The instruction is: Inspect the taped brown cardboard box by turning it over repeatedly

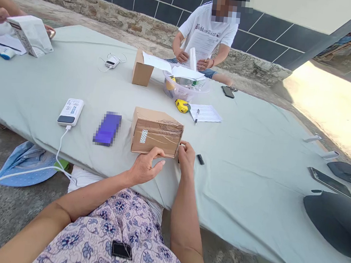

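A brown cardboard box (154, 137) sits on the cloth in front of me. It has a small patterned white sticker on its near face and dark scribbled lines near its upper right. My left hand (147, 167) is at the box's lower front edge, thumb and forefinger apart, with nothing visible in it. At the right front corner, the fingers of my right hand (187, 155) are pinched together. Something dark shows beside them, mostly hidden, and I cannot tell what it is. A short black piece, like a pen cap (200, 159), lies just right of that hand.
Left of the box are a blurred purple item (107, 129) and a white power bank (71, 112) with a cable. Beyond stand a yellow tape measure (182, 106), paper with a pen (206, 113), and a plastic basket (182, 91). A person sits opposite; phones lie right.
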Demonstrator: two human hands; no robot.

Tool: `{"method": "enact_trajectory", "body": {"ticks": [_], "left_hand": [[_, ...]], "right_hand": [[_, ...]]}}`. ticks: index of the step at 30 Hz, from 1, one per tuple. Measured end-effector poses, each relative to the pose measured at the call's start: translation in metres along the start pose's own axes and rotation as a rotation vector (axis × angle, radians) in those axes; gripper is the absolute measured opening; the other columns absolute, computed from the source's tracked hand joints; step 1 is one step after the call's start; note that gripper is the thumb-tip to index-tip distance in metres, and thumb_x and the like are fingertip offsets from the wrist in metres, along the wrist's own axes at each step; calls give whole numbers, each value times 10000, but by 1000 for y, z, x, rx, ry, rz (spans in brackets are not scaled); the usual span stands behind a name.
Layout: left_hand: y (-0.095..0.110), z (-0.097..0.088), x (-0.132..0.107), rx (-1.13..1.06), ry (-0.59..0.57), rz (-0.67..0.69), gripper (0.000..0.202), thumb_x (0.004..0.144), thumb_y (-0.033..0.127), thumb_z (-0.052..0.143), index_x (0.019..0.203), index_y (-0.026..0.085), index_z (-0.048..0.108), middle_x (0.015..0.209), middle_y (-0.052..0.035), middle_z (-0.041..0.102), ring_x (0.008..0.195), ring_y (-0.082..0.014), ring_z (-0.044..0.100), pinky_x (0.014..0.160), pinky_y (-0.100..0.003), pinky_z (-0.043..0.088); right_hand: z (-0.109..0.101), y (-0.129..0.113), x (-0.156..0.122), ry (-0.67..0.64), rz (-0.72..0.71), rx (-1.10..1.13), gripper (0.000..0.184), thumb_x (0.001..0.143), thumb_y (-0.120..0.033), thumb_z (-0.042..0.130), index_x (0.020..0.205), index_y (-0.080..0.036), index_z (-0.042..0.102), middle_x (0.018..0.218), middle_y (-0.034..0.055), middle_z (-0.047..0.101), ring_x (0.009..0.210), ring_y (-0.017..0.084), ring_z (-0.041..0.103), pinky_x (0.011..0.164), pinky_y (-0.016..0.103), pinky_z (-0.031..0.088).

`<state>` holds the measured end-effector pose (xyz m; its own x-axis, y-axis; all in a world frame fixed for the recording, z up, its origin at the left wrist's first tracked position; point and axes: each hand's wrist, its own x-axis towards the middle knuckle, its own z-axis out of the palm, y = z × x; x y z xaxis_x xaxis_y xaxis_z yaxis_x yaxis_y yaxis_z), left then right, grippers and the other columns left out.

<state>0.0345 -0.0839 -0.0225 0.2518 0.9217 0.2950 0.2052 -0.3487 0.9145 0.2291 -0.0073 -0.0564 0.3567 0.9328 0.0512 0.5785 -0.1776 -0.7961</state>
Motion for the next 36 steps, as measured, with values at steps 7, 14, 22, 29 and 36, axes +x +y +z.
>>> {"method": "enact_trajectory", "body": {"ticks": [7, 14, 22, 29, 36], "left_hand": [[1, -2, -1, 23, -7, -26, 133, 908, 318, 530, 1019, 246, 527, 967, -8, 722, 832, -144, 730, 764, -230, 524], [-6, -1, 2, 16, 38, 54, 114, 912, 323, 529, 988, 239, 524, 913, -9, 681, 956, -151, 720, 823, -221, 525], [-14, -2, 3, 38, 69, 121, 95, 916, 305, 548, 973, 230, 538, 906, -6, 684, 873, -134, 692, 845, -242, 536], [-15, -5, 3, 30, 82, 113, 91, 919, 309, 543, 959, 227, 536, 880, -5, 681, 841, -130, 698, 792, -234, 530], [-13, -6, 5, 5, 104, 86, 83, 905, 309, 546, 929, 231, 532, 855, 5, 688, 842, -123, 715, 744, -204, 511]], "right_hand": [[-28, -26, -15, 18, 13, 990, 408, 708, -391, 682, 1077, -218, 670, 873, 3, 691, 668, 69, 609, 578, 190, 486], [-45, -76, -56, 84, -441, 979, 408, 758, -342, 782, 1131, -261, 637, 923, -13, 728, 744, 100, 691, 642, 224, 530], [-21, -100, -78, 35, -688, 528, 257, 985, -379, 564, 1193, -240, 624, 960, 14, 742, 673, 79, 643, 673, 235, 561], [-24, -91, -83, 3, -681, 522, 255, 987, -387, 549, 1151, -212, 636, 884, 18, 730, 638, 82, 623, 639, 238, 553], [-36, -80, -72, 484, -559, 539, 262, 962, -421, 564, 990, -171, 636, 685, -29, 611, 543, 74, 584, 522, 196, 478]]}}
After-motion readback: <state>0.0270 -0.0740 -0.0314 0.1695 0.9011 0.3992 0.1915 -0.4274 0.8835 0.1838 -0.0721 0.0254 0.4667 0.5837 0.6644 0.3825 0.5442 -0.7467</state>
